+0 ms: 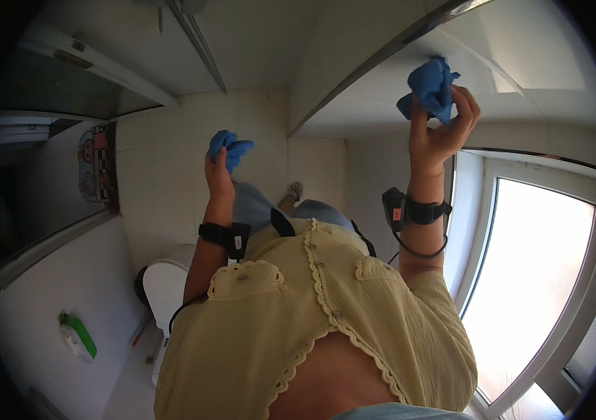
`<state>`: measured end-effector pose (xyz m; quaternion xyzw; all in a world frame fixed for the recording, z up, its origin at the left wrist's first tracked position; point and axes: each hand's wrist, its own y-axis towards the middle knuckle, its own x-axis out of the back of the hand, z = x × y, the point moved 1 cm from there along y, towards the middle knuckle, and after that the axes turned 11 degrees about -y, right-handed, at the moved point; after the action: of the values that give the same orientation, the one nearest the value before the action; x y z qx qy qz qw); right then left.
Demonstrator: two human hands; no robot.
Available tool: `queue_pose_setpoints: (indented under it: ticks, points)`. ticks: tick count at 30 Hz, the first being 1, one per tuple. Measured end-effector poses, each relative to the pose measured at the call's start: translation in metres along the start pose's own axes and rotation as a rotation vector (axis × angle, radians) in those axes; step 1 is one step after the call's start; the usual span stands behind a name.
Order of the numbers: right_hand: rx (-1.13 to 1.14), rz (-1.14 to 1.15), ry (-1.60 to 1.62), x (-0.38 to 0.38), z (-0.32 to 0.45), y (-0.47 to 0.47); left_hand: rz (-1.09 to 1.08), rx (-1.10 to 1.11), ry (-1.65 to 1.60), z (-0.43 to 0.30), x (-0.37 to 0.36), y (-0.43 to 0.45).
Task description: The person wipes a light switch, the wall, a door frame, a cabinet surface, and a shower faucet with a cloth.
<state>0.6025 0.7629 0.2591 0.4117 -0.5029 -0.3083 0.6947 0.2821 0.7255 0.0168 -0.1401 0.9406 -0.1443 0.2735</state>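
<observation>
My right hand (442,134) is raised, pinching a crumpled blue cloth (429,86) between thumb and fingers. That cloth is up by the glossy light wall panel (487,79); whether it presses on the surface I cannot tell. Lower and to the left, my left hand (219,176) grips a second blue cloth (230,149), bunched above the pale tiled floor (161,173). A dark strapped device sits on each forearm.
A white toilet (164,286) stands low on the left. Beyond it a green and white bottle (78,336) shows against a pale surface. A bright framed window (531,262) is on the right. A printed mat (96,163) lies at the left, by a dark doorway.
</observation>
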Motion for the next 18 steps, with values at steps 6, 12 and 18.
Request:
queue_pose_setpoints:
  ticks: [6, 12, 18]
  points:
    - [0.129, -0.146, -0.169, -0.029, 0.007, 0.033, 0.017, 0.032, 0.005, -0.001, 0.032, 0.032]
    - [0.092, -0.306, -0.282, -0.075, -0.017, 0.013, 0.019, 0.113, -0.014, -0.014, 0.037, 0.053]
    - [-0.043, -0.49, -0.352, -0.082, -0.042, 0.004, 0.038, 0.147, 0.185, -0.036, 0.043, 0.078]
